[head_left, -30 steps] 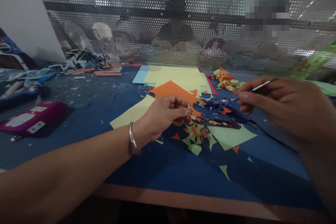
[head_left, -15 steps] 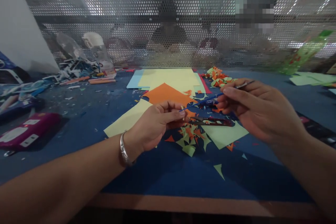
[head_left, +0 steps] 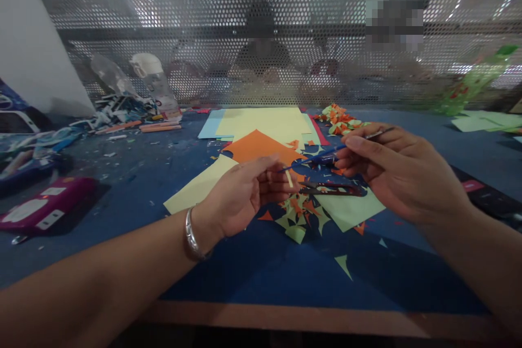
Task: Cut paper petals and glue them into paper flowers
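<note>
My right hand [head_left: 391, 166] pinches a thin blue tool [head_left: 334, 150], whose tip points left at my left hand. At that tip is a small pale-yellow paper strip [head_left: 290, 178], lying against the fingers of my left hand [head_left: 253, 187]. The left thumb is lifted off the fingers, which are curled loosely with the palm partly up. Below the tool lie dark snips [head_left: 334, 189] on the table, beside green and orange paper scraps [head_left: 299, 209]. An orange sheet [head_left: 259, 147] lies behind my left hand.
Yellow sheets [head_left: 261, 121] are stacked at the back, near a scrap pile [head_left: 336, 117]. A white-capped bottle [head_left: 153, 81] stands back left, a green bottle [head_left: 477, 79] back right. A magenta case [head_left: 47, 204] lies left. A perforated metal screen [head_left: 204, 27] rises behind the table.
My left thumb has lifted from the fingers, opening the pinch at the tool's tip. More of the yellow strip shows. My right hand has barely moved and still grips the tool.
</note>
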{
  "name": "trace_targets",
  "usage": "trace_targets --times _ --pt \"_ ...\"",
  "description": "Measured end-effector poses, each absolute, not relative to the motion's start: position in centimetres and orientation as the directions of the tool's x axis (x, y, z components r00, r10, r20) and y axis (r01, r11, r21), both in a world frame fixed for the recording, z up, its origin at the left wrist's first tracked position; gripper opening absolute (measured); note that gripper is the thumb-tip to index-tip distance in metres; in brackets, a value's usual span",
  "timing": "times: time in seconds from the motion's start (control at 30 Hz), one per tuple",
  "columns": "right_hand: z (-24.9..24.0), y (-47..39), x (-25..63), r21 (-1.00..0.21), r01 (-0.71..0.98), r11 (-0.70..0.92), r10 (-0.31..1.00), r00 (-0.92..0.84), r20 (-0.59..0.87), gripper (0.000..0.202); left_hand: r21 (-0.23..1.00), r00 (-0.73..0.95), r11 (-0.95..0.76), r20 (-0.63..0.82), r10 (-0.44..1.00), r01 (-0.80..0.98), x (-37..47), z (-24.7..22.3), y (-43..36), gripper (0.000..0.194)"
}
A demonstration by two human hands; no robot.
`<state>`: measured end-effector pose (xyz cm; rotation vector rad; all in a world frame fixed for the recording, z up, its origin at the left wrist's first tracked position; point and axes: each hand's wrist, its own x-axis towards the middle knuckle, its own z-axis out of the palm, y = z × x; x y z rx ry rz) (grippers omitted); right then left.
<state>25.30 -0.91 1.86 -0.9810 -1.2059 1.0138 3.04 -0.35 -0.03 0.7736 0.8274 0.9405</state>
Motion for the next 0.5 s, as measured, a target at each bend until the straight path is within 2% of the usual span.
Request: trace_targets --times 0.17,0.3,0.4,0.5 --pt "1.68 -0.77 25.40 -0.961 -0.040 0.273 0.959 0.084 0.269 0.010 0.879 0.379 0.355 -0.225 0.898 -0.318 2.85 -0.03 -0.32 0.013" --pt "1.86 -0.87 25.34 -0.963 -0.059 0.264 0.963 0.074 0.260 0.010 0.922 0.383 0.266 -0.146 0.912 -0.283 2.64 -0.45 -0.10 0.016" --pt "1.87 -0.87 25.36 -0.964 -0.067 0.258 0.965 0.063 0.254 0.009 0.969 0.378 0.106 -0.014 0.926 -0.225 2.50 -0.73 0.14 0.015" --pt "1.76 -0.76 25.45 -0.969 -0.084 0.232 0.972 0.058 0.227 0.010 0.981 0.359 -0.156 0.186 0.915 -0.111 2.33 -0.57 0.08 0.010"
